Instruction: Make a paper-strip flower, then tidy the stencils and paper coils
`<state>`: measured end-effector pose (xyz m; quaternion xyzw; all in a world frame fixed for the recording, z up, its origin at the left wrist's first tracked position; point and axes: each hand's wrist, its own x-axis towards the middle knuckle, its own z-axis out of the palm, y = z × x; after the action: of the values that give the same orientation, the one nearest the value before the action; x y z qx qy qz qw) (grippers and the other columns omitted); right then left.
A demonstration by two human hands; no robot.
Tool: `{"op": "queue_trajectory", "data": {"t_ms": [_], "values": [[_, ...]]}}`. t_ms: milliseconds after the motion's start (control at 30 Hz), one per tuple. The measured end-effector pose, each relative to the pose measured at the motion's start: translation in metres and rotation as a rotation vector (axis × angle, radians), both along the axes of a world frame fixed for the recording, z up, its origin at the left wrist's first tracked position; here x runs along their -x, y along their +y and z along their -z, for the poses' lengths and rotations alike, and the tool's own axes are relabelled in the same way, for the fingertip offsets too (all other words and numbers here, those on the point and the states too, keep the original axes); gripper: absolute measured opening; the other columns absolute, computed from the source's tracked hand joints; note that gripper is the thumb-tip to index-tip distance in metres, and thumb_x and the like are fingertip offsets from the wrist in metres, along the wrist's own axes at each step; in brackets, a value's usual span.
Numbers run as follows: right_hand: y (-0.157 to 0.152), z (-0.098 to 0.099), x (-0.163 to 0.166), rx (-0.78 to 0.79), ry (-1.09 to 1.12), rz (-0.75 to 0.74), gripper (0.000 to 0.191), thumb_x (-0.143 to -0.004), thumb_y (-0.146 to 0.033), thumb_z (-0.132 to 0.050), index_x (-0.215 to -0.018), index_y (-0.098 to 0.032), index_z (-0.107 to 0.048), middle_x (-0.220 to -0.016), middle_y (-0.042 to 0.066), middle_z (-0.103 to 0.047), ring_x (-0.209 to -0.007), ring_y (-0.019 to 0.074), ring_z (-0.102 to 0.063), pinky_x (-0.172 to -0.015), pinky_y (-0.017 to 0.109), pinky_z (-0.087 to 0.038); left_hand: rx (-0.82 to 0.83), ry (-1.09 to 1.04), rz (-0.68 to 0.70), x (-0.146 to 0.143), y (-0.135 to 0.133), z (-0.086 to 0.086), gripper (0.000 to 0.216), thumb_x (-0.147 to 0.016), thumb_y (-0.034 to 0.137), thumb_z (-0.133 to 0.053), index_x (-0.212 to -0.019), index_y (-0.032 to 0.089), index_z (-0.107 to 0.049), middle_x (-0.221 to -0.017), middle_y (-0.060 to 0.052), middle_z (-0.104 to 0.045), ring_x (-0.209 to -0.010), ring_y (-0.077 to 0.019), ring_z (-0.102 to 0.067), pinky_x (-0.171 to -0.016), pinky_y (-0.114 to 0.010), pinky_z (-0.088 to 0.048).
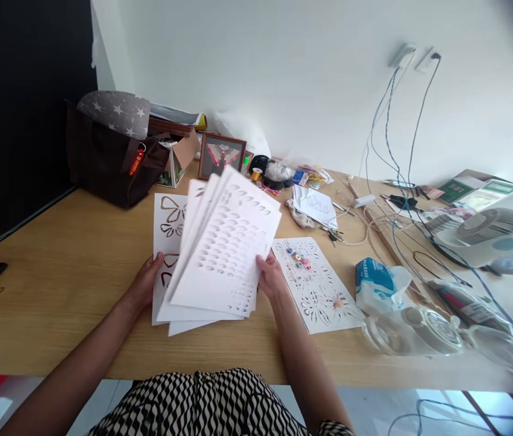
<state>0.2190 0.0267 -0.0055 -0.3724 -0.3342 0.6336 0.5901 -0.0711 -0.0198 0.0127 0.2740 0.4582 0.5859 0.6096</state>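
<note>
The fingers of both hands are clamped on a fanned stack of white cut-out sheets (pixel 220 254): the left hand (pixel 145 281) grips the stack's left edge, thumb on top, and the right hand (pixel 271 277) pinches its right edge. The stack is tilted up off the worktop (pixel 56 284), above the middle of the near edge. Its top sheet shows rows of petal-shaped cut-outs. Under the stack, flat on the worktop, lies a butterfly-pattern sheet (pixel 169 221), partly covered. Just right of the right hand lies another patterned sheet (pixel 317 287) with small coloured beads (pixel 299 257) on it. Further right, toward the near edge, sits a blue tissue pack (pixel 377 281). At the far left corner stands a dark bag (pixel 106 154), and beside it a framed picture (pixel 220 155).
</note>
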Motion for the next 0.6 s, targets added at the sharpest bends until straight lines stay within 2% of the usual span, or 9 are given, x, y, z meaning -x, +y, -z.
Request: {"op": "queue_trajectory", "data": {"t_ms": [133, 233, 333, 433, 500, 600], "values": [[-0.009, -0.002, 0.019, -0.010, -0.135, -0.056, 0.042, -0.064, -0.041, -0.079, -0.096, -0.019, -0.063, -0.094, 0.008, -0.072, -0.085, 0.0247, -0.067, -0.076, 0.039, -0.057, -0.036, 0.040, 0.090, -0.004, -0.005, 0.002, 0.077, -0.054, 0.070, -0.074, -0.107, 0.014, -0.068, -0.103, -0.016, -0.073, -0.105, -0.0375, -0.064, -0.083, -0.045, -0.056], [-0.012, -0.004, 0.023, -0.046, -0.243, -0.079, 0.040, -0.067, -0.041, -0.077, -0.097, -0.019, -0.062, -0.097, 0.007, -0.071, -0.085, 0.0233, -0.066, -0.076, 0.039, -0.055, -0.005, 0.082, 0.156, -0.004, -0.007, 0.000, 0.072, -0.049, 0.052, -0.085, -0.107, 0.013, -0.068, -0.104, -0.015, -0.073, -0.102, -0.0380, -0.066, -0.082, -0.045, -0.057], [-0.010, -0.005, 0.022, -0.121, -0.425, 0.000, 0.041, -0.069, -0.041, -0.076, -0.100, -0.019, -0.061, -0.104, 0.009, -0.068, -0.096, 0.0245, -0.063, -0.082, 0.039, -0.053, 0.069, 0.134, 0.163, -0.002, -0.008, -0.004, 0.065, -0.046, 0.039, -0.089, -0.102, 0.012, -0.069, -0.096, -0.015, -0.074, -0.093, -0.0372, -0.069, -0.078, -0.045, -0.058], [-0.008, -0.007, 0.021, -0.157, -0.499, 0.120, 0.065, -0.065, -0.043, -0.079, -0.121, -0.021, -0.053, -0.122, 0.011, -0.060, -0.109, 0.0254, -0.058, -0.087, 0.039, -0.052, 0.083, 0.165, 0.110, -0.001, -0.009, -0.008, 0.069, -0.046, 0.038, -0.089, -0.106, 0.013, -0.068, -0.095, -0.013, -0.075, -0.095, -0.0365, -0.068, -0.082, -0.044, -0.058], [-0.010, -0.011, 0.021, -0.156, -0.443, 0.032, 0.082, -0.064, -0.048, -0.080, -0.133, -0.023, -0.044, -0.124, 0.012, -0.059, -0.108, 0.0253, -0.059, -0.086, 0.040, -0.053, 0.051, 0.186, 0.061, -0.001, -0.010, -0.013, 0.075, -0.045, 0.038, -0.089, -0.113, 0.014, -0.066, -0.101, -0.012, -0.074, -0.104, -0.0363, -0.065, -0.090, -0.042, -0.056], [-0.015, -0.025, 0.025, -0.212, -0.380, -0.194, 0.078, -0.064, -0.054, -0.078, -0.130, -0.022, -0.049, -0.115, 0.008, -0.064, -0.101, 0.0247, -0.062, -0.083, 0.039, -0.054, -0.071, 0.245, -0.032, 0.000, -0.011, -0.024, 0.080, -0.048, 0.040, -0.089, -0.121, 0.018, -0.063, -0.111, -0.007, -0.072, -0.119, -0.0336, -0.057, -0.104, -0.039, -0.046]]}}
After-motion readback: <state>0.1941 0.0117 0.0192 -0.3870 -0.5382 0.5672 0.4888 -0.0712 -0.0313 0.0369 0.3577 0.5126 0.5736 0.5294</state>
